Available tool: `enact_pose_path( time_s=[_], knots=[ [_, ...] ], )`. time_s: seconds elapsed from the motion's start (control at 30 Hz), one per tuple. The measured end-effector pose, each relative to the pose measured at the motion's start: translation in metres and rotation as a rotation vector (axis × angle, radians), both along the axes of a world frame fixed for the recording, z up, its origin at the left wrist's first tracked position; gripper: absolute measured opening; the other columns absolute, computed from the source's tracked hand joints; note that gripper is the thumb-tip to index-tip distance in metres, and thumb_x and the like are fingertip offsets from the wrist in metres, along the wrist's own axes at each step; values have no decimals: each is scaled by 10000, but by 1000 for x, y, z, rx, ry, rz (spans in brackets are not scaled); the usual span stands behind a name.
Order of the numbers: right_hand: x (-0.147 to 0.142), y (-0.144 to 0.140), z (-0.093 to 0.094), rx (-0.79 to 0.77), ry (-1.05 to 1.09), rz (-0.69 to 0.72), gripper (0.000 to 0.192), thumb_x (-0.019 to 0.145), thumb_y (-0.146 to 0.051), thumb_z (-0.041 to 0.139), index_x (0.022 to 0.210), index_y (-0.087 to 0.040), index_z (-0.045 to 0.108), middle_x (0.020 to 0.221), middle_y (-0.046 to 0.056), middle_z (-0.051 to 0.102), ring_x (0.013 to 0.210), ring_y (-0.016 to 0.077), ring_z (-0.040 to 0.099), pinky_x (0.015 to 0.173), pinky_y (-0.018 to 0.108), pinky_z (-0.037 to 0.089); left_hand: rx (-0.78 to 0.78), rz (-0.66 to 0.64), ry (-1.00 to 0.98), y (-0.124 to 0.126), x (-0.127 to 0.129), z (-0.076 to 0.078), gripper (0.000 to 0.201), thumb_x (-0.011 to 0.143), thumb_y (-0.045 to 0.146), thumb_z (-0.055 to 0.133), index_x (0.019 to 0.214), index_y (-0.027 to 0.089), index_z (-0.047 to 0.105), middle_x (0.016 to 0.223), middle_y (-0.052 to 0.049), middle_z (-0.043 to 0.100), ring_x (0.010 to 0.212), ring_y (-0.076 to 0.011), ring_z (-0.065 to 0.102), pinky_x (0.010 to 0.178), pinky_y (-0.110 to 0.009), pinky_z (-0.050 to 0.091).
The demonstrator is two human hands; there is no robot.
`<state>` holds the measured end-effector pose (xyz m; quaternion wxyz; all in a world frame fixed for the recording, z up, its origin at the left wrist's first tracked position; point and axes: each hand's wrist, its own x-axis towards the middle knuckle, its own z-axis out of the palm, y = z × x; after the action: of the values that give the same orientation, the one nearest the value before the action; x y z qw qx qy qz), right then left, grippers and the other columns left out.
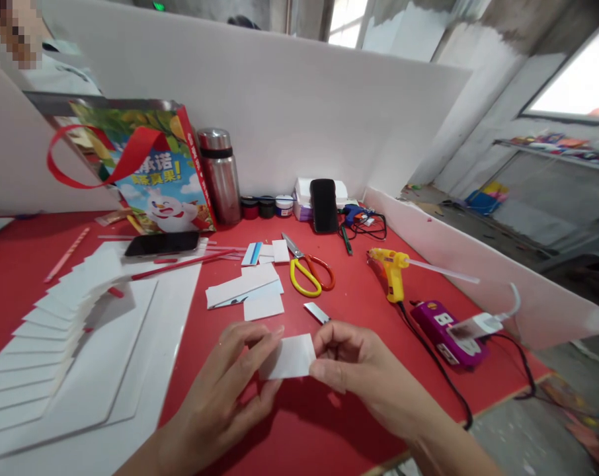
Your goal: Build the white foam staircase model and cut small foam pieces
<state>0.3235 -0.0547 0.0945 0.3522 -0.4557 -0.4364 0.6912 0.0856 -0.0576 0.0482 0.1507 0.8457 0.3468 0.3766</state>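
A small white card (290, 357) is held just above the red table top, between my two hands. My left hand (235, 380) grips its left side, fingers above and thumb below. At the right edge, the fingertips of my right hand (349, 357) pinch it. Just beyond my right hand lies a narrow pale strip with a dark end (317, 313); my fingers partly hide it, and I cannot tell what it is. Several cut pieces of white card (244, 289) lie farther back, some with blue printing. Beside them rest scissors (307, 268) with yellow and orange handles, blades apart.
On the left, a fan of white card strips (36, 360) curves over a white board (175, 330). A yellow glue gun (391, 271) and purple power strip (448, 334) with cords occupy the right. A gift bag (155, 172), steel flask (220, 175) and phone (161, 244) stand or lie behind.
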Motion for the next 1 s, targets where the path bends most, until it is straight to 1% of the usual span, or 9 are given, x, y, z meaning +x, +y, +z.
enact_pose_path(
  time_s=[0.1,0.2,0.37,0.47,0.6,0.7,0.8,0.9,1.0],
  knots=[
    [1,2,-5,-46,99,-1,346,709,-359,885,849,-157,641,672,-54,596,533,54,458,499,186,386,-4,-8,-12,-1,0,2,611,946,106,580,1506,252,383,1333,-131,487,1275,-254,472,1041,-381,481],
    [0,3,-7,-90,184,-11,347,693,-339,901,814,-138,645,633,-56,591,513,37,451,508,179,351,-10,-11,-20,-1,0,3,608,952,105,570,1508,255,377,1327,-131,486,1267,-252,474,1035,-384,485],
    [-4,4,-11,-171,287,-8,339,690,-318,908,796,-135,644,610,-46,597,502,41,482,484,173,326,-13,-26,-32,0,-1,3,611,952,105,576,1510,256,379,1332,-130,481,1262,-248,476,1029,-379,485],
    [-5,5,-13,-206,320,-1,355,684,-328,912,799,-145,630,622,-37,599,504,54,509,452,166,320,-8,-34,-40,1,-1,4,591,950,88,573,1499,230,404,1328,-134,479,1256,-242,476,1034,-370,477],
    [-4,8,-9,-187,281,-14,344,732,-361,879,858,-167,624,639,-36,590,502,67,523,402,154,303,-6,-72,-27,4,1,5,545,952,68,557,1470,200,450,1301,-131,483,1228,-222,479,1004,-330,483],
    [-2,10,-5,-145,202,-27,336,759,-386,858,835,-167,615,601,-55,550,472,50,472,386,145,281,-24,-82,-11,6,2,5,538,954,76,553,1469,200,455,1286,-127,486,1212,-216,482,982,-317,492],
    [0,11,-4,-119,106,2,339,789,-419,829,818,-164,607,543,-57,540,456,44,427,391,146,267,-31,-78,32,7,2,4,534,958,93,548,1470,210,451,1295,-125,484,1220,-219,479,1007,-338,482],
    [3,12,-7,-117,58,15,362,773,-439,835,821,-161,609,536,-60,534,449,40,391,392,153,242,-38,-97,70,8,2,6,504,963,102,538,1450,214,470,1276,-119,487,1192,-212,499,997,-332,487],
    [7,12,-11,-134,59,11,393,729,-439,866,803,-154,605,565,-68,514,466,34,362,405,159,222,-44,-117,100,8,2,7,478,963,98,530,1427,207,491,1245,-121,500,1161,-213,517,983,-333,495]
  ],
)
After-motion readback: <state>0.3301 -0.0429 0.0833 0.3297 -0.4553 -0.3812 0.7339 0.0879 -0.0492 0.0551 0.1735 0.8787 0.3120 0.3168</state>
